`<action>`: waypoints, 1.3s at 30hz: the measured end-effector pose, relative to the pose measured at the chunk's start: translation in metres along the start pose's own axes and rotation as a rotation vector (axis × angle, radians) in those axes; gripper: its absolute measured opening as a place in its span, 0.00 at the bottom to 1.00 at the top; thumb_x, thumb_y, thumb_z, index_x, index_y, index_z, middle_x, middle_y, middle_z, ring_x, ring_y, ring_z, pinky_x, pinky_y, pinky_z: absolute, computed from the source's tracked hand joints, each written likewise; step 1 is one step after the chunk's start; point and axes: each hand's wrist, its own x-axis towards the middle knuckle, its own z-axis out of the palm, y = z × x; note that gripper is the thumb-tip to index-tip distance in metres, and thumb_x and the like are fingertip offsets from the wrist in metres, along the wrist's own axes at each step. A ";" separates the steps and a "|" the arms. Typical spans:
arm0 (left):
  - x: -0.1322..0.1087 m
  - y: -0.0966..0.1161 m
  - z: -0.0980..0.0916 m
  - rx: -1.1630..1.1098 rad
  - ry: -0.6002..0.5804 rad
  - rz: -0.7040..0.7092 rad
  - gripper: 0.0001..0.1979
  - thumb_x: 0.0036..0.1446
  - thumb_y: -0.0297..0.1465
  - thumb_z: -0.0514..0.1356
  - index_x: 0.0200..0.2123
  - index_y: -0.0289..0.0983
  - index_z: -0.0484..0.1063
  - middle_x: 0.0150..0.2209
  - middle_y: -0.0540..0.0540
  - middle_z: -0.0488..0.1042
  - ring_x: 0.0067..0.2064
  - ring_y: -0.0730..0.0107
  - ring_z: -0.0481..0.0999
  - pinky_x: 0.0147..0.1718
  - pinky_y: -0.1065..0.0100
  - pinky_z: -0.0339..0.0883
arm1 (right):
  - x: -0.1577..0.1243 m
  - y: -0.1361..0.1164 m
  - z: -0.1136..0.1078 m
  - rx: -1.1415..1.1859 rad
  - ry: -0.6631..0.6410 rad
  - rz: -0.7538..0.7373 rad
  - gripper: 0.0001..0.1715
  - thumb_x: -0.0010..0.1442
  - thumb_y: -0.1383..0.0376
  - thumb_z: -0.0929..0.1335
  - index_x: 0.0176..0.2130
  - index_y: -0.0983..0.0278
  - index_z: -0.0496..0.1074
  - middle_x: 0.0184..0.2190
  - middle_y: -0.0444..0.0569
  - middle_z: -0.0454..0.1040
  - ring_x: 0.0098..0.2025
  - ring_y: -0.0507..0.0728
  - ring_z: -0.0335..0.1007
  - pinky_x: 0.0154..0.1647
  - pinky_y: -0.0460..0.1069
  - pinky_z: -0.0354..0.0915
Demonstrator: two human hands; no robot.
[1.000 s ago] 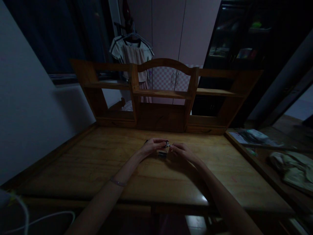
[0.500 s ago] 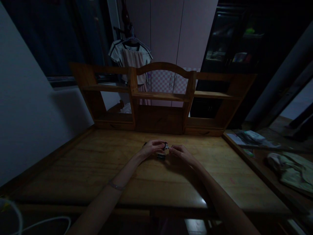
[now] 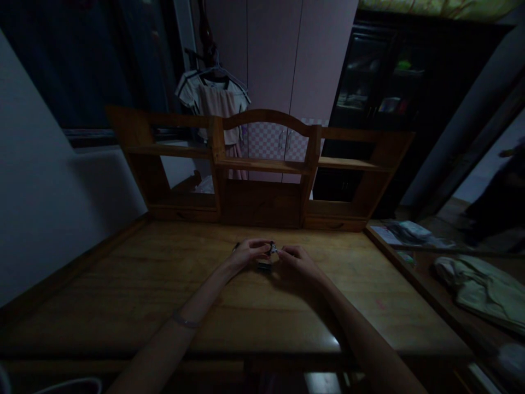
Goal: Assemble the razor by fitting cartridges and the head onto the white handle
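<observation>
Over the middle of the wooden desk [image 3: 172, 284], my left hand [image 3: 248, 253] is closed around a small black and silver object [image 3: 272, 248]; its kind is too small and dark to make out. The fingertips of my right hand [image 3: 297, 259] pinch together at the object's right end, where a bright bit shows. Just below my left fingers a small dark rectangular item [image 3: 264, 266] lies on the desk. A dark bit of something [image 3: 236, 247] peeks out behind my left hand, mostly hidden.
A wooden shelf unit [image 3: 262, 164] with small drawers stands along the desk's back edge. To the right, a lower surface holds pale folded cloth [image 3: 479, 287] and a plastic-wrapped item [image 3: 410, 230]. A person in dark clothing [image 3: 500, 191] is at the far right. White wall borders the left.
The view has shifted slightly, so the desk appears a little further left. Both hands stay together at the small object. More of the person at the far right shows now.
</observation>
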 end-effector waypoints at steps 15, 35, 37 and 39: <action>-0.003 0.003 0.000 -0.050 -0.019 -0.012 0.23 0.42 0.38 0.69 0.42 0.34 0.76 0.42 0.40 0.76 0.41 0.62 0.75 0.40 0.63 0.68 | 0.001 0.000 -0.006 -0.016 0.003 -0.014 0.27 0.57 0.46 0.63 0.25 0.67 0.66 0.21 0.42 0.60 0.25 0.50 0.54 0.25 0.45 0.49; -0.005 0.004 0.001 -0.039 -0.044 -0.020 0.23 0.42 0.38 0.69 0.43 0.34 0.76 0.42 0.39 0.77 0.41 0.62 0.75 0.38 0.64 0.68 | -0.001 -0.004 -0.006 0.045 -0.069 0.007 0.27 0.56 0.45 0.64 0.26 0.67 0.68 0.23 0.44 0.62 0.27 0.51 0.57 0.26 0.45 0.52; -0.005 0.003 0.000 -0.041 -0.053 -0.016 0.22 0.43 0.38 0.69 0.43 0.34 0.76 0.42 0.39 0.77 0.41 0.63 0.75 0.38 0.65 0.68 | -0.001 -0.004 -0.005 0.055 -0.069 0.005 0.27 0.56 0.46 0.63 0.26 0.67 0.68 0.22 0.43 0.61 0.27 0.51 0.56 0.26 0.45 0.51; -0.005 0.004 -0.001 -0.037 -0.053 -0.015 0.23 0.44 0.37 0.68 0.43 0.34 0.76 0.42 0.39 0.77 0.41 0.62 0.75 0.38 0.65 0.68 | -0.001 -0.003 -0.005 0.085 -0.073 0.009 0.27 0.57 0.46 0.63 0.26 0.67 0.67 0.22 0.43 0.60 0.26 0.50 0.55 0.26 0.45 0.50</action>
